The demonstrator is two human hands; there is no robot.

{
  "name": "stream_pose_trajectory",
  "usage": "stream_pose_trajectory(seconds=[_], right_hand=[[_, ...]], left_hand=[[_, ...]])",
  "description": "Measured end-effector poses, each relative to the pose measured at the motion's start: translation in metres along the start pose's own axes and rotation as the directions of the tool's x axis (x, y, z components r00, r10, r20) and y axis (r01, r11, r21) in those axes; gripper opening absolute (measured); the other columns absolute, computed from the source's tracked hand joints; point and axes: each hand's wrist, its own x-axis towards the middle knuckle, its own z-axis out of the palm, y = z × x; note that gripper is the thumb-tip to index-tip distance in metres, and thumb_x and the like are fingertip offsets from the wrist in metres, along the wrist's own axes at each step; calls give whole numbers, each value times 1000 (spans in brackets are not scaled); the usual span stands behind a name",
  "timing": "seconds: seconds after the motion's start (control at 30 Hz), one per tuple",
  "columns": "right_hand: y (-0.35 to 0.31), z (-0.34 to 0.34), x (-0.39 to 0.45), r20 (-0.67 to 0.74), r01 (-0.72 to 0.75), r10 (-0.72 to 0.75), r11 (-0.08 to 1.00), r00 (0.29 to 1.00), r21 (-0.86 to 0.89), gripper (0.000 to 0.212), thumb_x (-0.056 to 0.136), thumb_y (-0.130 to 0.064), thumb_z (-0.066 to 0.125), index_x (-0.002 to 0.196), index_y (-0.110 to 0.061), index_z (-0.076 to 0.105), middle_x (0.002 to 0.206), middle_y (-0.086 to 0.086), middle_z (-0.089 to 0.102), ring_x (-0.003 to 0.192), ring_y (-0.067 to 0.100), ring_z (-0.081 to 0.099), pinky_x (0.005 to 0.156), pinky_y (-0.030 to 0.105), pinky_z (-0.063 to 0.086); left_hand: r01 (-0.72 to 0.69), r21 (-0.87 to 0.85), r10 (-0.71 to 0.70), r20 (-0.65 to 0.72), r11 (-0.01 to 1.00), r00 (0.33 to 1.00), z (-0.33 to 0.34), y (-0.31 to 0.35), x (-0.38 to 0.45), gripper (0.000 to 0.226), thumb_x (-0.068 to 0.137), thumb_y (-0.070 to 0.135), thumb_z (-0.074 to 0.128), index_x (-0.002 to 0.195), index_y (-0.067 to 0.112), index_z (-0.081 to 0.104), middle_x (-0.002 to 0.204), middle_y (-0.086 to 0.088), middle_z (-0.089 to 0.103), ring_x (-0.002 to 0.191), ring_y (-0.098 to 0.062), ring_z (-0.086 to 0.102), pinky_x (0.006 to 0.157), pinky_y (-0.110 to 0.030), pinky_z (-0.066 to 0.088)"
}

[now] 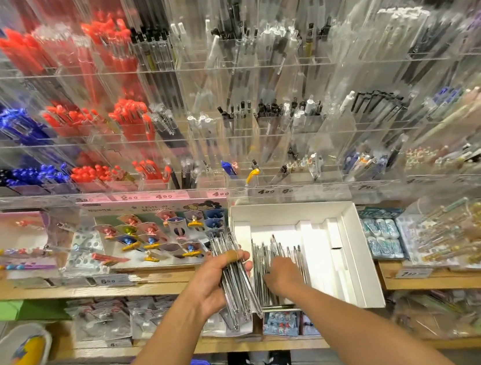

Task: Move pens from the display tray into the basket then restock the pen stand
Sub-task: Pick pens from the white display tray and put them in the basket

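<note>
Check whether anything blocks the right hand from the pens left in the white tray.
Nothing visible does. The right hand already rests on the loose pens in the white tray; the left hand grips its own bundle of pens beside it.

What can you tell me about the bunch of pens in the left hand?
The bunch of pens is a thick handful of slim, see-through plastic pens with dark insides. The left hand grips them around the middle, fingers curled over the front. They stand nearly upright, fanning out a little, tips pointing up toward the shelves and bottoms hanging below the hand. They sit just left of the white display tray, where the right hand reaches onto more pens lying inside.
</note>
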Motion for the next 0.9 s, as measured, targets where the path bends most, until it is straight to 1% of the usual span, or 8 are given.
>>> stream_pose_trajectory(seconds=[0.13, 0.23, 0.3, 0.37, 0.43, 0.6, 0.73, 0.9], right_hand=[[-6, 2, 2, 20, -53, 52, 996, 998, 70, 13, 94, -13, 53, 97, -7, 63, 90, 5, 62, 72, 17, 59, 60, 24, 48], [-6, -10, -2, 16, -63, 61, 990, 998, 126, 18, 98, -18, 51, 80, -14, 52, 74, -2, 50, 57, 9, 49, 46, 19, 38], [-4, -23, -9, -12, 11, -8, 977, 1000, 215, 28, 100, -26, 51, 74, -15, 51, 71, -1, 51, 59, 10, 51, 55, 22, 44], [2, -40, -22, -65, 122, -107, 938, 992, 325, 26, 100, -34, 51, 101, -11, 64, 95, 4, 65, 86, 17, 63, 78, 27, 45], [5, -57, -38, -117, 203, -168, 875, 979, 439, 38, 96, -39, 58, 123, -13, 60, 113, 3, 66, 98, 17, 64, 82, 24, 45], [-7, -76, -76, -113, 291, -291, 695, 950, 658, 24, 86, -39, 72, 102, -25, 60, 84, 1, 74, 54, 5, 58, 57, 24, 49], [-24, -71, -95, -189, 358, -310, 696, 932, 622, 22, 78, -35, 79, 82, -24, 61, 71, -6, 64, 58, 5, 57, 58, 21, 47], [-26, -62, -98, -213, 401, -347, 680, 913, 614, 24, 76, -34, 81, 80, -16, 64, 69, -4, 64, 58, 8, 58, 58, 22, 50]], left_hand=[[-17, 19, 17, -29, 1000, 999, 1, 0, -1, 19, 78, 6, 73, 92, -5, 69, 80, -18, 67, 67, -24, 67, 59, -34, 60], [-33, 33, 35, -56, 999, 998, 3, -1, -1, 19, 79, 5, 72, 94, -6, 68, 79, -17, 67, 66, -23, 68, 57, -32, 59], [-46, 42, 49, -78, 998, 996, 3, -2, 0, 21, 79, 5, 72, 96, -6, 67, 79, -17, 68, 67, -23, 68, 57, -32, 59], [-49, 31, 51, -73, 998, 996, 4, -3, 0, 21, 79, 3, 73, 96, -7, 68, 81, -18, 69, 67, -24, 69, 57, -32, 59], [-58, 30, 60, -79, 998, 995, 7, -5, 0, 21, 78, 3, 74, 94, -8, 70, 82, -19, 70, 67, -25, 70, 56, -32, 59], [-89, 39, 91, -56, 995, 994, 20, -10, 0, 20, 77, 10, 77, 90, -4, 71, 81, -20, 71, 63, -26, 69, 53, -36, 58], [-89, -21, 88, -45, 996, 995, 31, -15, -1, 35, 74, 8, 78, 102, -10, 68, 104, -34, 69, 87, -39, 74, 62, -45, 60], [-123, 80, 134, -151, 989, 979, 26, -14, 1, 72, 69, 5, 82, 129, -15, 47, 107, -31, 70, 95, -39, 71, 76, -47, 60]])
